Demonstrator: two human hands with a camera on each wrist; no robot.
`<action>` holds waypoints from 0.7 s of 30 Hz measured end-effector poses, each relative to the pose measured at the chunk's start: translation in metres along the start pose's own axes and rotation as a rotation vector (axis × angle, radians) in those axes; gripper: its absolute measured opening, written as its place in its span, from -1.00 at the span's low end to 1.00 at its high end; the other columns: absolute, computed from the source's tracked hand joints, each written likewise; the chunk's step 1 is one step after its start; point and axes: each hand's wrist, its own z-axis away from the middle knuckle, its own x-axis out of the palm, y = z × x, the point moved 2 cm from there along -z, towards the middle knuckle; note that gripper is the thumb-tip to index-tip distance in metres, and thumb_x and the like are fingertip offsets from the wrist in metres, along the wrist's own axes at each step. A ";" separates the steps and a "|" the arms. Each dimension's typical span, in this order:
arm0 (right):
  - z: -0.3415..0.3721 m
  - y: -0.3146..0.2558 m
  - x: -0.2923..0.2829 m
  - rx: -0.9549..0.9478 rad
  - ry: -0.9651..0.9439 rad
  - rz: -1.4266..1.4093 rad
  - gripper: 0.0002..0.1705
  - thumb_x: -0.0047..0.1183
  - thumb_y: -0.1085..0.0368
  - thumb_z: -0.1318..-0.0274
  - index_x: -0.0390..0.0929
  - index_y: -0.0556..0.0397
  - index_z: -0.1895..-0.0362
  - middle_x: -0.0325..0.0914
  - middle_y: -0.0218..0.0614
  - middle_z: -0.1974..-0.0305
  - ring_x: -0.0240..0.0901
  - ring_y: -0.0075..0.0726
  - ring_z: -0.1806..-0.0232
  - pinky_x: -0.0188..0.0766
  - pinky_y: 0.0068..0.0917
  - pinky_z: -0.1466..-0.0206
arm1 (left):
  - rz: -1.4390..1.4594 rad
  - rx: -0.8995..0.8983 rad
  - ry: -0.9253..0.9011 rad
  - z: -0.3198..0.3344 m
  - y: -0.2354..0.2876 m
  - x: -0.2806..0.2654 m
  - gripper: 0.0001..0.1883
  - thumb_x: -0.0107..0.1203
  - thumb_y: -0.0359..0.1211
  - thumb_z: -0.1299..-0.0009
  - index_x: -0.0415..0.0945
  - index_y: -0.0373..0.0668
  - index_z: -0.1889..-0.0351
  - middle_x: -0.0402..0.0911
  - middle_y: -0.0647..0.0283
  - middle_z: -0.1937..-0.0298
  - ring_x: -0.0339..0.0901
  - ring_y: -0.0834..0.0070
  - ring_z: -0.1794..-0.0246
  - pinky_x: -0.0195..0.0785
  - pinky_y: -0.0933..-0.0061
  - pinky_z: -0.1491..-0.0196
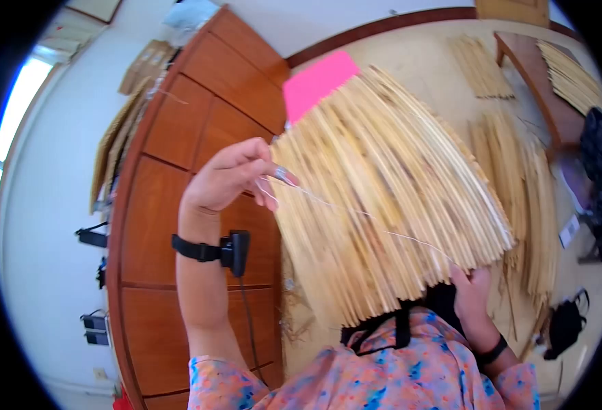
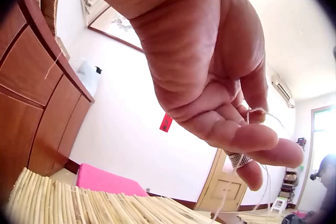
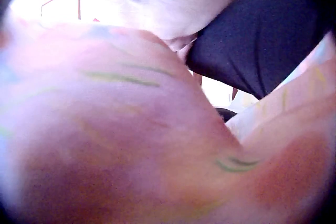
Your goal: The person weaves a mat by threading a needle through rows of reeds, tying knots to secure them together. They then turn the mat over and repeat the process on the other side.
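Observation:
A broad mat of pale reed stalks lies slanted in front of the torso. My left hand is raised at its left side, fingers curled, with white thread looped about them. In the left wrist view a ring shows on one finger of that hand, and thread ends hang below it. The thread crosses the stalks toward my right hand, which grips the mat's near right edge; its fingers are mostly hidden. Patterned sleeve cloth fills much of the right wrist view.
A pink board shows beyond the mat's far edge. Wooden cabinets stand close on the left. Bundles of stalks lie on the floor at right, near a brown table bearing more stalks. A black bag is at lower right.

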 end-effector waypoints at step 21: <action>0.004 0.023 0.001 0.070 0.169 -0.201 -0.70 -0.01 0.34 -0.25 0.37 0.12 -0.04 0.52 -0.32 0.11 0.51 -0.49 0.23 0.55 -0.50 0.27 | 0.295 0.133 0.262 0.216 -0.005 -0.114 -0.85 -0.12 -0.36 -0.49 0.26 -0.22 0.31 0.48 0.16 0.70 0.40 0.54 0.83 0.15 0.68 0.84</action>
